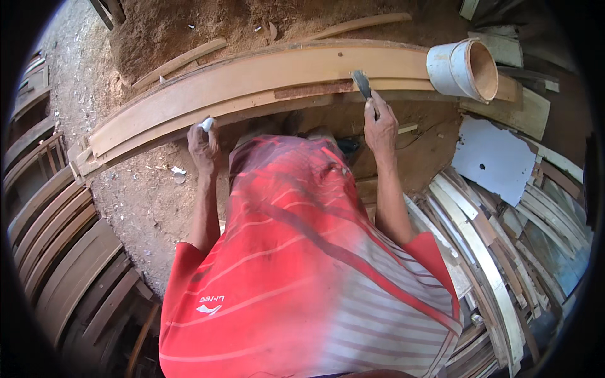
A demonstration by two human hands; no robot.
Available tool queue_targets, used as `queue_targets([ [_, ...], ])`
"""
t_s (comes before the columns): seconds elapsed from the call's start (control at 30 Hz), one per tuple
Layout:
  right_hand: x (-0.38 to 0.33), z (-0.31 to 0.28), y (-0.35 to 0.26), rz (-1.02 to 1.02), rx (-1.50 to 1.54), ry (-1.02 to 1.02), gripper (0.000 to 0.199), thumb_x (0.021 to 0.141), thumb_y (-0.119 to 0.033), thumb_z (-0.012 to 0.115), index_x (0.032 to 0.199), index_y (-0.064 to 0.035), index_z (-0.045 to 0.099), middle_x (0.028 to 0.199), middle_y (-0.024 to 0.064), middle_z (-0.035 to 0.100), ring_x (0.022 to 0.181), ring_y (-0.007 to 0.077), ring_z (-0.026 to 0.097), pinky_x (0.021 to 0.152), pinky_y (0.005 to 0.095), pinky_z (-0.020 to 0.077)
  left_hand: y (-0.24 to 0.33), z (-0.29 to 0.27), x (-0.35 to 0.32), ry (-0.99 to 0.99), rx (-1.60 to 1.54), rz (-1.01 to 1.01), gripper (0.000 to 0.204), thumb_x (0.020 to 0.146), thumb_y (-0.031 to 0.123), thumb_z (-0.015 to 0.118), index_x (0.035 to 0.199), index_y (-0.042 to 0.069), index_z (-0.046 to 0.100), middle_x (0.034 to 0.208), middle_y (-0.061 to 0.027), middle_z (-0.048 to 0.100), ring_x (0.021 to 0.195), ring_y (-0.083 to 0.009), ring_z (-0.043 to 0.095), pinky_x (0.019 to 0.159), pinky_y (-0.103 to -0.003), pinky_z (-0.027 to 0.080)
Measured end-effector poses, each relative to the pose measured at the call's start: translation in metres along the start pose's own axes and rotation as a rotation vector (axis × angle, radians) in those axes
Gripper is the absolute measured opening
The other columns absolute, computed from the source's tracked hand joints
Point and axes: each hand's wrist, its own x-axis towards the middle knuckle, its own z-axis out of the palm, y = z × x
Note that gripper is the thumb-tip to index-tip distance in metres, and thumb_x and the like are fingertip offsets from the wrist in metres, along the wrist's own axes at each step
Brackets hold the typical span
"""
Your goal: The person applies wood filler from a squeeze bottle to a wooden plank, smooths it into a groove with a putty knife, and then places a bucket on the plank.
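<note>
A long light-brown wooden board (208, 91) stretches across in front of me, with a dark reddish-brown strip (314, 89) along part of its near edge. My right hand (382, 128) is closed round the handle of a putty knife (361, 84). Its flat grey blade points away from me, over the board just beyond the strip's right end. Closed at the board's near side, my left hand (203, 150) grips a small white object (207, 124). Only its rounded white end shows, so its kind is unclear.
A white bucket (450, 68) lies tipped on the board's right end, its mouth facing right. Wooden strips (179, 61) lie on the dirt ground beyond. Stacked planks crowd the left (69, 264) and right (485, 252), with a pale holed panel (493, 157) at right.
</note>
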Motion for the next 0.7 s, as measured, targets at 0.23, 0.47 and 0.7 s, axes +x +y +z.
queue_targets([
  [0.23, 0.039, 0.035, 0.001, -0.112, -0.139, -0.041, 0.031, 0.101, -0.024, 0.059, 0.127, -0.0145, 0.072, 0.106, 0.0187, 0.072, 0.098, 0.0385, 0.069, 0.084, 0.0468, 0.0544, 0.016, 0.039, 0.103, 0.156, 0.044, 0.242, 0.023, 0.097, 0.02, 0.071, 0.115, 0.006, 0.069, 0.116, -0.0153, 0.07, 0.11, -0.0354, 0.063, 0.097, -0.045, 0.049],
  [0.47, 0.008, -0.032, 0.03, -0.083, -0.148, -0.032, 0.028, 0.102, -0.023, 0.061, 0.123, -0.0078, 0.073, 0.111, 0.0166, 0.073, 0.102, 0.0349, 0.07, 0.089, 0.0426, 0.0545, -0.001, 0.085, 0.125, 0.302, 0.075, 0.172, 0.026, 0.092, 0.029, 0.076, 0.106, 0.008, 0.07, 0.11, -0.0126, 0.072, 0.112, -0.0327, 0.065, 0.096, -0.046, 0.049],
  [0.7, 0.056, -0.005, 0.029, -0.198, -0.087, -0.114, 0.025, 0.099, -0.021, 0.066, 0.118, -0.0085, 0.075, 0.106, 0.0172, 0.074, 0.095, 0.0337, 0.071, 0.084, 0.0404, 0.0556, 0.008, 0.094, 0.127, 0.326, 0.137, -0.078, 0.032, 0.095, 0.044, 0.071, 0.099, 0.012, 0.072, 0.096, -0.008, 0.073, 0.104, -0.0329, 0.065, 0.09, -0.048, 0.049],
])
